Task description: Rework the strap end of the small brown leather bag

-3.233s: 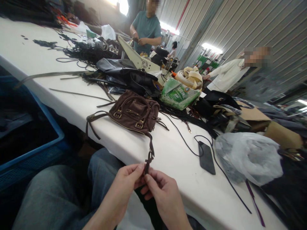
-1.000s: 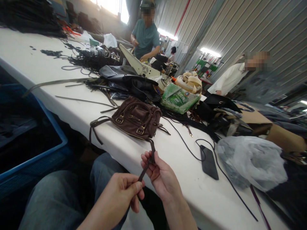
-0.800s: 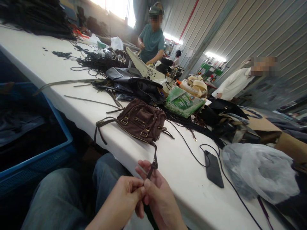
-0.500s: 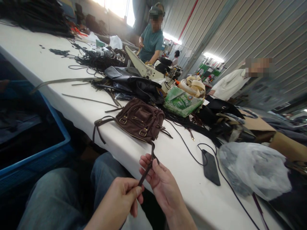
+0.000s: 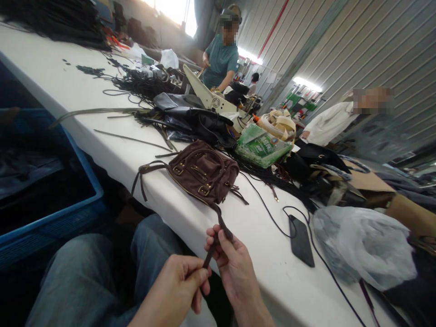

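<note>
A dark brown handbag [image 5: 204, 175] with brass-coloured buckles and zips lies on the white-covered table close to its front edge. From its near corner a brown strap [image 5: 220, 217] runs down to my hands, past the table edge. My left hand [image 5: 185, 284] pinches the lower part of the strap between thumb and fingers. Higher up, nearer the bag, my right hand [image 5: 230, 259] is closed round the strap, thumb pressed against the fingers. The strap's lower end is hidden by my left hand. Another knotted strap [image 5: 146, 169] hangs from the bag's left side over the edge.
A black phone [image 5: 301, 240] with a cable lies right of my hands, beside a clear plastic bag [image 5: 366, 243]. Behind the handbag are black leather pieces [image 5: 194, 120] and a green packet [image 5: 264, 145]. A blue crate [image 5: 81, 204] stands at left. A person [image 5: 221, 59] works across the table.
My right hand has closed its fingers more on the strap, thumb now over it. My left hand keeps its pinch. The whole view has shifted slightly; the handbag lies as before.
</note>
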Tool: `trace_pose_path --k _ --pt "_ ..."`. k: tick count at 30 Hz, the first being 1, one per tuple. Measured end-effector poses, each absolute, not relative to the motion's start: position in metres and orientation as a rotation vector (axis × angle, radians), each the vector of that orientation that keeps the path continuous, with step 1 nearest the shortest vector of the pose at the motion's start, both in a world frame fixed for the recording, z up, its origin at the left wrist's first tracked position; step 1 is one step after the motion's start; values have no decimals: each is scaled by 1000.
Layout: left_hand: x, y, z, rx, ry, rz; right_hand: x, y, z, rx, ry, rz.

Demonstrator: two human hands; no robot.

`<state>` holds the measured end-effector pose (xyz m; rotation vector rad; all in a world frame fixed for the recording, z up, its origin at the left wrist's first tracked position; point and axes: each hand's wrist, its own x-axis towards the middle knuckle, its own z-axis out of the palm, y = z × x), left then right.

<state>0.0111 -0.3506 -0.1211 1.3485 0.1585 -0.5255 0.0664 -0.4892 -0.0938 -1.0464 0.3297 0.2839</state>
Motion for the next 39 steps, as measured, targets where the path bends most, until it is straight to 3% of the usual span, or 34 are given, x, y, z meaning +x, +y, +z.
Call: trace_pose_path --k 18,26,39 --pt "4 -361 -130 1398 166 -515 61 -503 -88 -936 333 426" --pt "-3 -360 -113 1671 106 -223 38 -497 -87 -1349 253 360" --pt "-16 -358 -151 1812 -104 -117 47 -489 -102 -1074 385 388"
